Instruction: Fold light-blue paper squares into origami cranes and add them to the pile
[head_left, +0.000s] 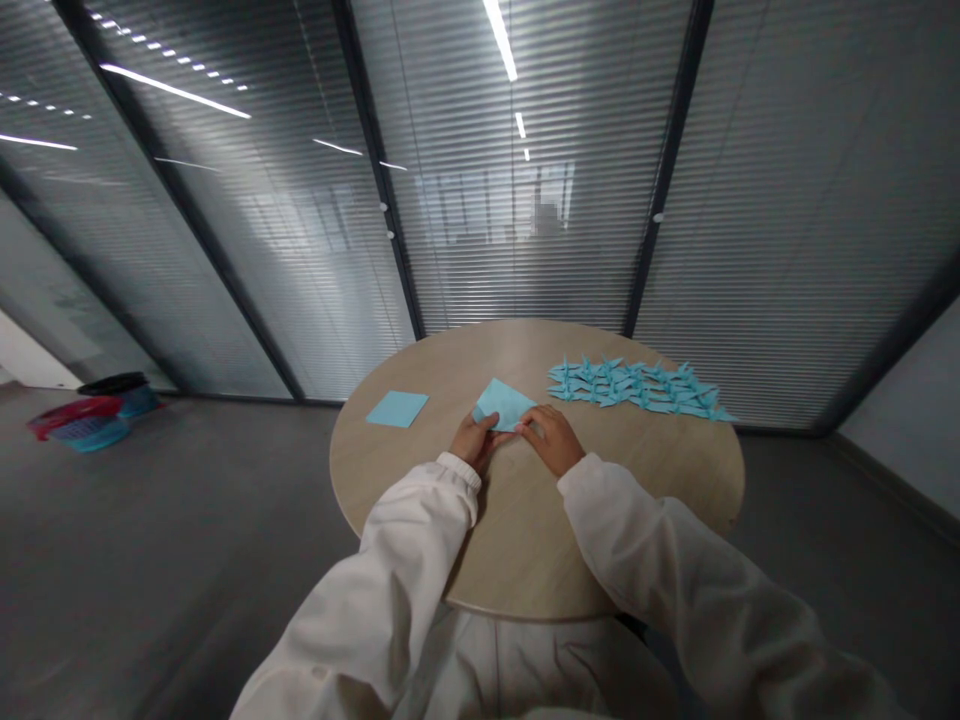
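Note:
A light-blue sheet of origami paper (504,402) is held up between my two hands over the middle of the round table. My left hand (475,438) grips its lower left side, thumb on top and fingers underneath. At the lower right edge, the fingertips of my right hand (551,438) pinch the paper. Whether the sheet carries folds is hard to make out. To the left lies a flat light-blue paper stack or sheet (397,408). On the right, several folded blue paper cranes (634,385) sit in close rows.
The round wooden table (540,560) stands against a glass wall with blinds (525,270). On the grey floor at the left are a red-and-blue basket (86,425) and a dark-topped one (124,388) behind it.

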